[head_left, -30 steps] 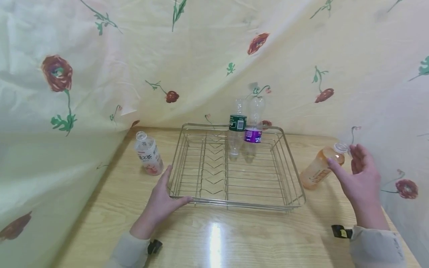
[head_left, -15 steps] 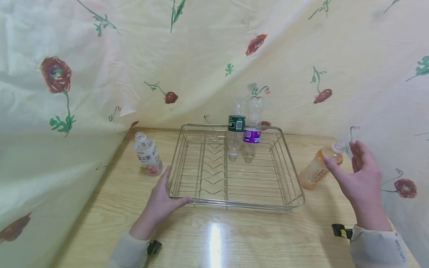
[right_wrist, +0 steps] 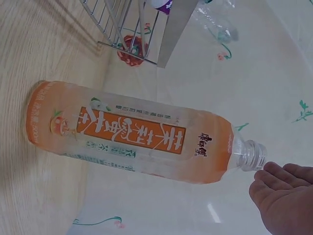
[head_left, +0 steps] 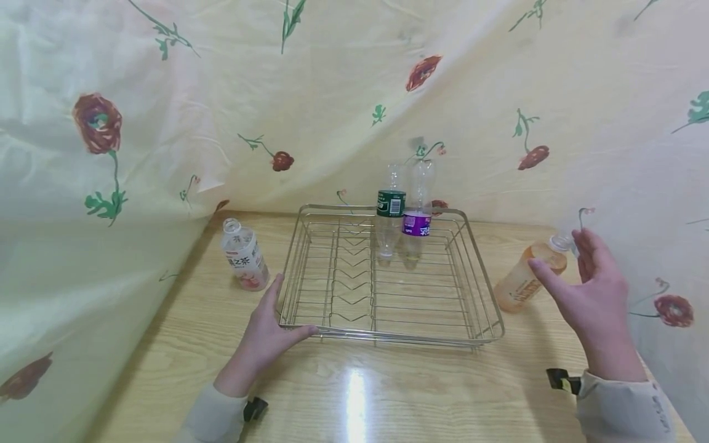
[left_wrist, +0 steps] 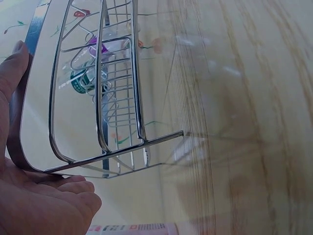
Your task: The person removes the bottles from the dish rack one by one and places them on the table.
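Note:
The left hand [head_left: 266, 338] rests at the near left corner of a wire dish rack [head_left: 376, 335], its thumb along the front rim and its fingers spread by the left side. In the left wrist view, the fingers [left_wrist: 73, 196] lie loosely beside the rack's corner bars. To the right, the right hand [head_left: 595, 295] is held half-spread beside an orange-labelled tea bottle [head_left: 526, 277], without gripping it. That bottle [right_wrist: 132, 132] stands uncapped on the table; the right fingertips [right_wrist: 271, 174] are close to its mouth, and I cannot tell whether they touch.
Two clear bottles stand at the rack's back, one with a green label [head_left: 391, 204], one with a purple label [head_left: 416, 224]. A pink-and-white tea bottle [head_left: 245, 255] stands left of the rack. A floral cloth [head_left: 332, 92] hangs behind the wooden table [head_left: 421, 394].
The right hand shifts very slightly beside the orange-labelled bottle. The left hand, the rack and the bottles stay in place.

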`<action>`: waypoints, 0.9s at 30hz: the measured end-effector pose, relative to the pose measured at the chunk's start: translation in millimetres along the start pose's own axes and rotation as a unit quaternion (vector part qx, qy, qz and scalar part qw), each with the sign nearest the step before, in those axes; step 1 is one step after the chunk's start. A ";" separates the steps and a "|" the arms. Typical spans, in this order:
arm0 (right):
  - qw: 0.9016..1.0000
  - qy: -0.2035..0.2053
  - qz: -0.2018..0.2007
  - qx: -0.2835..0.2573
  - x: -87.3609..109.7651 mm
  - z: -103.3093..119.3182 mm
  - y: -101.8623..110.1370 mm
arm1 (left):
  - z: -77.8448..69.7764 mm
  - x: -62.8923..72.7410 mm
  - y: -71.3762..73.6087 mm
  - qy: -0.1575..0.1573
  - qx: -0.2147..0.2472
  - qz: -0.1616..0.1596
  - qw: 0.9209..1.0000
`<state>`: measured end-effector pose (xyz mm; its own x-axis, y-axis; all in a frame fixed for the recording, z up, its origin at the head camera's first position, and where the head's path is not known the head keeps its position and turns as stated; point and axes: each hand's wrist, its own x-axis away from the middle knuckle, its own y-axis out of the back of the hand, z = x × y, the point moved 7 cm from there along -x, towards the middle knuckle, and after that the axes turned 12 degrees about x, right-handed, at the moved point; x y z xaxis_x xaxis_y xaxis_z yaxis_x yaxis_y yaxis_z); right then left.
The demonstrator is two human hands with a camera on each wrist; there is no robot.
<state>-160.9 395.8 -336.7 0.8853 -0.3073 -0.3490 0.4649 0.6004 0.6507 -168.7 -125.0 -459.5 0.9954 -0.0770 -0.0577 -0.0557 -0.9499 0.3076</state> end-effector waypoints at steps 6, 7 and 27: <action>1.000 0.013 -0.013 -0.009 0.0 9.0 0.9 | -1.6 0.7 0.4 0.000 -0.001 0.002 1.000; 1.000 0.014 -0.017 -0.010 0.0 10.3 1.3 | -1.6 0.8 0.4 0.000 -0.002 0.002 1.000; 0.996 0.085 -0.040 0.006 -0.3 29.8 -5.6 | -3.4 1.8 0.3 0.002 -0.007 0.001 1.000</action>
<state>-163.5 370.6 -320.1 0.8319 -0.2237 -0.5078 0.5342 0.5707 0.6237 -166.6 -124.4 -456.2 0.9956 -0.0773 -0.0529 -0.0564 -0.9456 0.3205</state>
